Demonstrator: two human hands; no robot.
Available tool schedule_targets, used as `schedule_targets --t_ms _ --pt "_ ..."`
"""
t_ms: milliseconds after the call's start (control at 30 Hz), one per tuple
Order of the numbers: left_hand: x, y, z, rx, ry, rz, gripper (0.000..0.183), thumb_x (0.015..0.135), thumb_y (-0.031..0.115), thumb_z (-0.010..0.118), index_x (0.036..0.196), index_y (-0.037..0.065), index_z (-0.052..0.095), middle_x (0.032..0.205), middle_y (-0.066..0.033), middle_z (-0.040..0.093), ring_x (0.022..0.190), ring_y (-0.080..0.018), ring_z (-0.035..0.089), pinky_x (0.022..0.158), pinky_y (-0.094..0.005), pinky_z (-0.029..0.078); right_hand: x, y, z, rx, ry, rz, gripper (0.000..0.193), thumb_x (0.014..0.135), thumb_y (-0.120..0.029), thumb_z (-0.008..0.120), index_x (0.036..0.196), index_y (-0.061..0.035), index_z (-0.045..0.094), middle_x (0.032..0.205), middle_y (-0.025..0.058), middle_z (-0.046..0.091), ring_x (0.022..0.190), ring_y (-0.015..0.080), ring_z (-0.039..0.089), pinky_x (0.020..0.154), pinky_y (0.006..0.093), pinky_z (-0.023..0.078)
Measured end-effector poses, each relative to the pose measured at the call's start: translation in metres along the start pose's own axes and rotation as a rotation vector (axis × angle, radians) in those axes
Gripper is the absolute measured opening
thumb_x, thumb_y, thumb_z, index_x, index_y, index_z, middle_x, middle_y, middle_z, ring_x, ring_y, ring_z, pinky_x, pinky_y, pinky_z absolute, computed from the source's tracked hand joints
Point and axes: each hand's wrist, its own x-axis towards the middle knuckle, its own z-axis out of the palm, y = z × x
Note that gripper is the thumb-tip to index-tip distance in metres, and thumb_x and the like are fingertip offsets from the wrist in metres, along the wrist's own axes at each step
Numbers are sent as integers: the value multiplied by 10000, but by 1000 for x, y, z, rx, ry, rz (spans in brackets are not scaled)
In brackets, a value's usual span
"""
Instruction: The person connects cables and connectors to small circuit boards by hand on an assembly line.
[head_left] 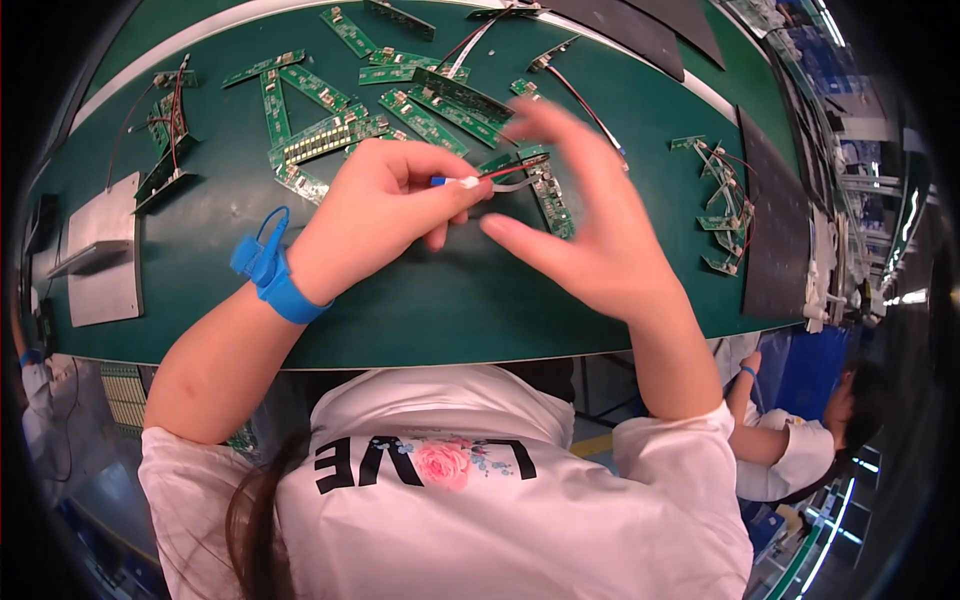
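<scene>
Between the thumb and fingers of my left hand (pixel 385 205) is a small white cable connector (pixel 468 182), with a bit of blue beside it. A red wire and a pale wire run from it to a small green circuit board (pixel 552 200) under my right hand. My right hand (pixel 605 235) hovers to the right of the connector, its thumb and fingers spread and slightly blurred, holding nothing. A blue wrist strap (pixel 268 270) is round my left wrist. Just beyond my left hand lies a board with rows of pale yellow parts (pixel 330 143).
Several loose green boards (pixel 425 120) are scattered across the far part of the green table (pixel 420 310). Wired boards (pixel 720 205) lie at right beside a dark mat (pixel 778 230). A metal plate (pixel 105 265) with an upright piece sits at left. Another person (pixel 790 450) is at right.
</scene>
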Motion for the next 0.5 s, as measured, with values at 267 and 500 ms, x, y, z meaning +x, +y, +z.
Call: schedule_targets --t_ms 267,500 --pt "3 8 -5 21 17 -53 173 873 132 610 956 -8 671 699 -35 620 546 -62 538 502 -184 403 30 13 -4 458 -193 324 152 779 -129 688 811 18 670 725 62 648 679 114 592 631 253 477" --pt "5 7 -5 14 19 -23 149 871 119 609 920 -5 675 690 -28 620 546 -59 541 501 -180 405 22 30 -13 508 -256 321 124 794 -108 664 829 10 654 686 15 600 643 71 533 576 236 440"
